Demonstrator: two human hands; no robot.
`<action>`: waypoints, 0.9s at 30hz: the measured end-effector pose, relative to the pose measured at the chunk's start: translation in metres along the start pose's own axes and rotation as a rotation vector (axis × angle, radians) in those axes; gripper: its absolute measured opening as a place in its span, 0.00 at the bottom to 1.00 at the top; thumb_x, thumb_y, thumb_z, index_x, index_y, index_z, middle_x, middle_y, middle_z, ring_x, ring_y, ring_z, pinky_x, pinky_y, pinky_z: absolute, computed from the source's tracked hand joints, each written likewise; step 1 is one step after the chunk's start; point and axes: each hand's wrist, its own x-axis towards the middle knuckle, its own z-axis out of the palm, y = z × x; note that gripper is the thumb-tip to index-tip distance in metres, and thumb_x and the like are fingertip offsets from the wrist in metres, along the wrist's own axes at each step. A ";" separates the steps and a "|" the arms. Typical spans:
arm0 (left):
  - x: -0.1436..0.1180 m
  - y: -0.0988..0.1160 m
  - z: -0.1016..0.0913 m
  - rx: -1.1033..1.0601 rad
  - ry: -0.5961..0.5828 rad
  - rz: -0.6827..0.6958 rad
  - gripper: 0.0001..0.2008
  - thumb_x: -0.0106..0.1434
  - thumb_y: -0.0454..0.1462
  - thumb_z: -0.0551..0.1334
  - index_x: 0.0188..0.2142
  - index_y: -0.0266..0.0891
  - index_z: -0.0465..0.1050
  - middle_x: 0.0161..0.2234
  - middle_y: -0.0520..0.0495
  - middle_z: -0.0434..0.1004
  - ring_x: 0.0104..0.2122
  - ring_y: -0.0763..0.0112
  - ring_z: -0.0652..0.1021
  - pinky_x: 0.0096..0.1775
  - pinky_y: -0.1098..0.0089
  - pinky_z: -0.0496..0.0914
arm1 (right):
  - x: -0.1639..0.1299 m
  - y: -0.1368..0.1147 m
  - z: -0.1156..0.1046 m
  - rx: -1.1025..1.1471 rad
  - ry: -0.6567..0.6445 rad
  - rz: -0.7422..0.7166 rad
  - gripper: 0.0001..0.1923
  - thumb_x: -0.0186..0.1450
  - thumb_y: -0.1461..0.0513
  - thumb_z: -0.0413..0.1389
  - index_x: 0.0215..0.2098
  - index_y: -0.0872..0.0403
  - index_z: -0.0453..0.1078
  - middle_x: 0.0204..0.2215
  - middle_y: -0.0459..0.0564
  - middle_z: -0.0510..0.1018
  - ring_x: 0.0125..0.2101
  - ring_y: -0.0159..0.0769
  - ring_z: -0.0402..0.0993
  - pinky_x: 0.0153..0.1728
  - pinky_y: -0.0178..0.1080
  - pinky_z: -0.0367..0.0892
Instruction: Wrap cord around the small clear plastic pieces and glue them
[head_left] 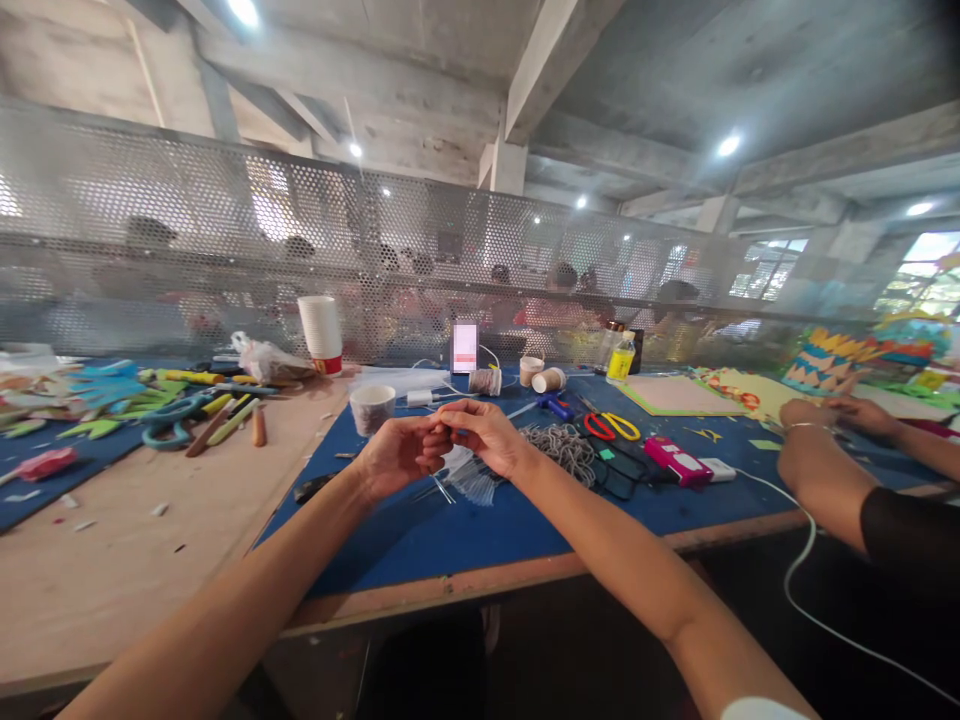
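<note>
My left hand [401, 456] and my right hand [489, 436] meet fingertip to fingertip above the blue mat [420, 555]. Both are closed in a pinch; whatever lies between the fingers is too small or hidden to name. Beneath them is a bundle of thin transparent strips [474, 482], partly covered by my hands. A heap of grey cord [564, 452] lies just right of my right hand. Beyond my left hand stands a paper cup [373, 410]. A white charger plug [420, 398] lies behind my fingers.
A lit phone [465, 350] stands at the back. Scissors [613, 427], a blue glue gun [555, 406] and a pink box [677, 462] lie rightward. Left are stacked cups [320, 335] and several tools. A co-worker's hands [832, 412] work at far right. A perforated screen [420, 270] borders the table.
</note>
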 end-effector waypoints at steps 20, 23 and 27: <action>0.005 0.001 -0.003 0.065 0.040 0.087 0.04 0.59 0.32 0.63 0.31 0.31 0.71 0.23 0.53 0.63 0.18 0.83 0.62 0.17 0.81 0.57 | 0.002 -0.002 0.001 -0.153 0.080 -0.108 0.15 0.55 0.54 0.66 0.37 0.54 0.76 0.30 0.46 0.78 0.29 0.29 0.72 0.35 0.35 0.69; 0.006 0.001 -0.004 0.206 0.101 0.161 0.06 0.59 0.35 0.65 0.32 0.33 0.71 0.23 0.54 0.63 0.18 0.83 0.61 0.16 0.82 0.55 | 0.004 -0.004 -0.002 -0.337 0.117 -0.204 0.15 0.57 0.52 0.63 0.37 0.54 0.76 0.30 0.47 0.78 0.29 0.31 0.72 0.35 0.36 0.68; 0.008 0.002 -0.006 0.438 0.162 0.266 0.09 0.56 0.38 0.67 0.32 0.35 0.73 0.22 0.55 0.62 0.17 0.82 0.60 0.16 0.81 0.52 | 0.002 -0.006 -0.005 -0.659 0.145 -0.394 0.13 0.62 0.52 0.58 0.36 0.53 0.75 0.33 0.49 0.78 0.33 0.34 0.73 0.39 0.36 0.68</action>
